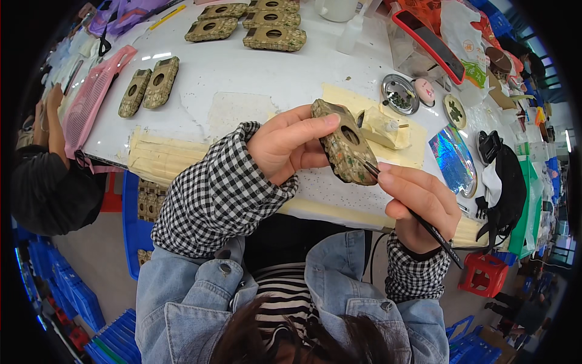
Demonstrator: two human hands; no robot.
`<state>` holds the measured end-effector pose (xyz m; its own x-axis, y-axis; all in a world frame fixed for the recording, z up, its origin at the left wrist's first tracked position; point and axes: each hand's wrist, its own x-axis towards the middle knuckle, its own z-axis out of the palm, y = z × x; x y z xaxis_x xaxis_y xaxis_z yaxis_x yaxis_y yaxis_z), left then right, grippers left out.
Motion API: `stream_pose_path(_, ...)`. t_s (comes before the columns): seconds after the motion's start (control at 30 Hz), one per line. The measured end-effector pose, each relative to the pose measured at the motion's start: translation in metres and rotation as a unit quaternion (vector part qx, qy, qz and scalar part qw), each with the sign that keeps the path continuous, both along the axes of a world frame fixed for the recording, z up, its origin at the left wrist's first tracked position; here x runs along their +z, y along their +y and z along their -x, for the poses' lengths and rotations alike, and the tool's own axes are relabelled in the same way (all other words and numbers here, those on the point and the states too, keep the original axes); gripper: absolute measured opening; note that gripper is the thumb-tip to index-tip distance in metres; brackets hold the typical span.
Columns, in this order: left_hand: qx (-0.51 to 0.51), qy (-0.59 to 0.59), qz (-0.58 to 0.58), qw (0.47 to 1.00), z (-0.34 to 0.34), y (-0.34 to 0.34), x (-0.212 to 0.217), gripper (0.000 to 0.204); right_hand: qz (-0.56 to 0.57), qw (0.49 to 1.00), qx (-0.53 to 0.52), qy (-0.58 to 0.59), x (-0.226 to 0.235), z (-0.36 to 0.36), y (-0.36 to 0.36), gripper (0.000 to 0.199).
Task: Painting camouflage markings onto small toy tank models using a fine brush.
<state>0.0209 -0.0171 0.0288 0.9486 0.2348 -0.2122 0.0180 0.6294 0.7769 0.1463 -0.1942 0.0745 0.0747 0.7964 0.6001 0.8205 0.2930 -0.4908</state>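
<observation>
My left hand (288,145) grips a camouflage-painted toy tank hull (341,144), tilted above the table, thumb on its upper face. A round hole shows in that face. In my right hand (424,200) are slim black tweezers (433,232), pinched between thumb and fingers. Their tips meet the hull's surface near its lower right end; whether a small part sits between them, I cannot tell. Just behind the hull stands a block wrapped in cream tape (388,128), with a short pin sticking out of its side.
Two more hulls (160,83) lie at left, several others (274,37) at the back. A metal dish (400,94) with small dark parts sits right of the block. A red-cased phone (427,45) leans on a clear box. Another person's arm (56,124) is at far left.
</observation>
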Motion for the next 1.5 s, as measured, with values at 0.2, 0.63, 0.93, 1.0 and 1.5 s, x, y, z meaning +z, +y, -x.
stream_pose_path(0.2,-0.001,0.0,-0.001,1.0,-0.001,-0.001,0.0,0.046,-0.002,1.0,-0.003,-0.004,0.001,-0.001,-0.001,0.03)
stream_pose_path(0.63,-0.001,-0.001,0.004,1.0,0.0,-0.001,0.001,0.044,-0.007,1.0,-0.003,-0.003,0.0,0.0,0.0,0.03)
stream_pose_path(0.93,0.004,-0.02,0.082,0.996,-0.001,0.002,-0.005,0.042,-0.127,0.984,-0.029,0.122,-0.02,-0.005,-0.005,0.035)
stream_pose_path(1.0,-0.002,-0.023,0.088,0.996,-0.001,0.002,-0.004,0.044,-0.15,0.977,-0.042,0.143,-0.02,-0.006,-0.007,0.039)
stream_pose_path(1.5,-0.043,-0.043,0.152,0.986,0.0,0.005,-0.007,0.05,-0.167,0.968,-0.126,0.136,-0.019,-0.005,-0.004,0.011)
